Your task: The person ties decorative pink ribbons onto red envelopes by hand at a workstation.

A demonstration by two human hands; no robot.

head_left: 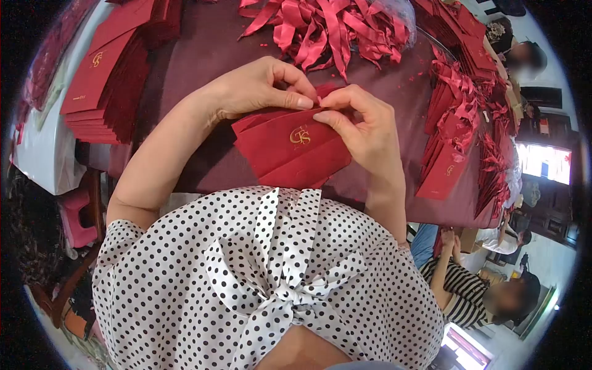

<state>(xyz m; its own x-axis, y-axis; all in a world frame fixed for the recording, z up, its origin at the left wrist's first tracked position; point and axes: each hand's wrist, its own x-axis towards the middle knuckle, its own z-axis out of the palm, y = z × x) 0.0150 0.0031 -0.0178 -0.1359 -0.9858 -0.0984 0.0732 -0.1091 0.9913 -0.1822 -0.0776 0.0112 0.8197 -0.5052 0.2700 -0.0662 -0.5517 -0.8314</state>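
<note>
Several flat red paper bags (296,148) with a gold monogram lie fanned on the table in front of my chest. At the top edge of the uppermost bag my two hands meet. My left hand (271,89) has thumb and forefinger pinched together on a short bit of pinkish-red ribbon (319,100), mostly hidden by the fingertips. Closed on the same top edge is my right hand (364,123), its thumb against the bag's front and its forefinger beside the ribbon.
A tall stack of red bags (92,80) stands on the left. Loose red satin ribbons (333,31) are heaped at the far side of the dark red tablecloth (203,49). Bags with ribbons attached (450,142) pile up at right. A person in a striped top (465,290) sits beyond.
</note>
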